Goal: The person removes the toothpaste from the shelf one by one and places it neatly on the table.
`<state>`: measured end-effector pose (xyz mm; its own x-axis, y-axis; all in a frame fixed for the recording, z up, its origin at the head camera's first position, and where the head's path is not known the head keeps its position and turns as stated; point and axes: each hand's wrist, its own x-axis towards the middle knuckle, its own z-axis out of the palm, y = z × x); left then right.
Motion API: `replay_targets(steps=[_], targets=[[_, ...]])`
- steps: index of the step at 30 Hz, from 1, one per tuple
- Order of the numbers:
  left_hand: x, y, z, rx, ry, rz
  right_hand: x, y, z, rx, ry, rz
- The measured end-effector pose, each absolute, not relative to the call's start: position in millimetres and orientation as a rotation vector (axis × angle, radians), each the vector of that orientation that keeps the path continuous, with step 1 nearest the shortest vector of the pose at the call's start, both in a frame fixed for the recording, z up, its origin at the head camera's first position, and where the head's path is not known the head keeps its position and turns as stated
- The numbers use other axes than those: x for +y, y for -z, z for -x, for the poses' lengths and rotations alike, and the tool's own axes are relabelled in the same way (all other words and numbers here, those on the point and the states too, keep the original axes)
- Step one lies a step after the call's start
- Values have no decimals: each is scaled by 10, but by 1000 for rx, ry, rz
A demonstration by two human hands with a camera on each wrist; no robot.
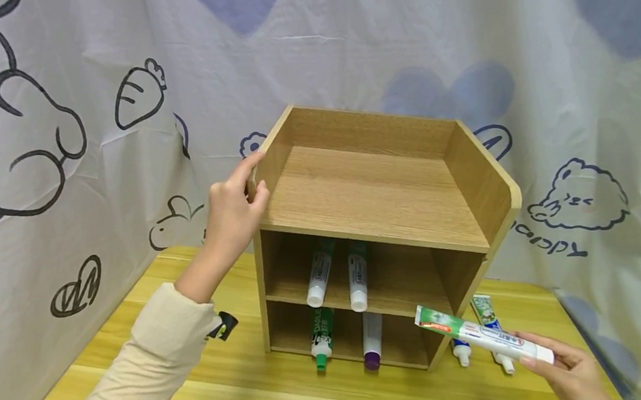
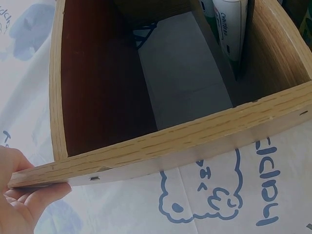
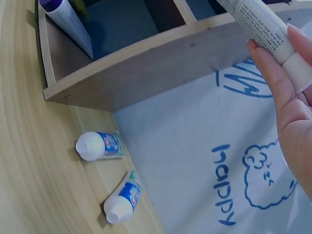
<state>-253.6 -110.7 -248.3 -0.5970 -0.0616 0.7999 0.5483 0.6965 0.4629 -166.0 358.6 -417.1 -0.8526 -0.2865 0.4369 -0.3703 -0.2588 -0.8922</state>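
Beside the grainy wooden shelf [image 1: 380, 193], left hand [image 1: 234, 207] grips its panel; right hand [image 1: 569, 373] pinches a smooth toothpaste tube [image 1: 482, 334].

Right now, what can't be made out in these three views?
- Head view: the two loose tubes on the table are partly hidden by the held toothpaste tube in the right hand.
- Head view: tube print too small to read.
- Left wrist view: left hand cut off by the frame edge, behind the wooden shelf.
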Motion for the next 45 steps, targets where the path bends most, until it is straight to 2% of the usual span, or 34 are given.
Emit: replay_targets(steps=[8,15,22,26,36,45], targets=[[-1102,2484,2538,-2047,908,369,3766,4195,1483,-2015,-2186,-545],[-1098,2487,2535,-2041,911,379,3957,4242,1345,-2058,-2089,-438],[-1095,2484,2538,-2032,907,377,4107,4331,1287,-1808,-2231,-653],[-1097,2480,2534,-2033,906,378,4162,4369,1277,-1740,-2275,-676],[-1102,2484,2529,-2040,903,378,4187,4453,1286,-1775,-2217,-326],[-1099,2483,2531,-2035,898,371,4039,4468,1406,-1749,-2002,106]])
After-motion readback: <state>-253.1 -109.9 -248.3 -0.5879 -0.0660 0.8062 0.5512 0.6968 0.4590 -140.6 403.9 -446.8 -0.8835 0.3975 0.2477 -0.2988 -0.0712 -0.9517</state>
